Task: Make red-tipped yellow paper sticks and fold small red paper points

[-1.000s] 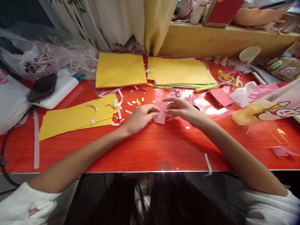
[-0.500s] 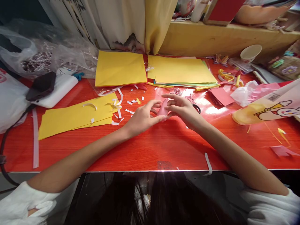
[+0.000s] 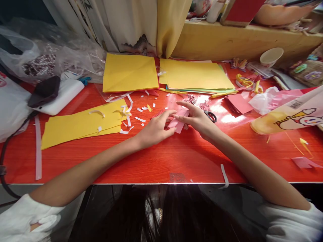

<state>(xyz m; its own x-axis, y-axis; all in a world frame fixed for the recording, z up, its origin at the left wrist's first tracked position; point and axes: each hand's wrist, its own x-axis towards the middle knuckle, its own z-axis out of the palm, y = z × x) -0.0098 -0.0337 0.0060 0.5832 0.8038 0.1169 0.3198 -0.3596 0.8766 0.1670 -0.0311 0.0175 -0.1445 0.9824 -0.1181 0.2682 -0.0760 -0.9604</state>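
Observation:
Folded pink paper [image 3: 179, 125] lies between my hands over the middle of the red table [image 3: 151, 164]. My left hand [image 3: 156, 129] is closed on its left edge, with the thumb low and the fingers partly behind it. My right hand [image 3: 198, 119] grips it from the right, the thumb across its face and the index finger arched above. Beside that hand, the dark handle of a pair of scissors [image 3: 211, 116] pokes out; the rest of the scissors is hidden.
Yellow paper strips [image 3: 80, 127] and white scraps [image 3: 140, 119] lie to the left. Yellow sheets [image 3: 130, 73] and another paper stack [image 3: 196, 75] are at the back. On the right are dark pink paper squares [image 3: 239, 103] and a drink cup [image 3: 287, 114].
The pink paper has gone from a narrow, curled shape to a flatter, wider one, tilted to the right. My right index finger has lifted slightly, and more of the scissors handle shows.

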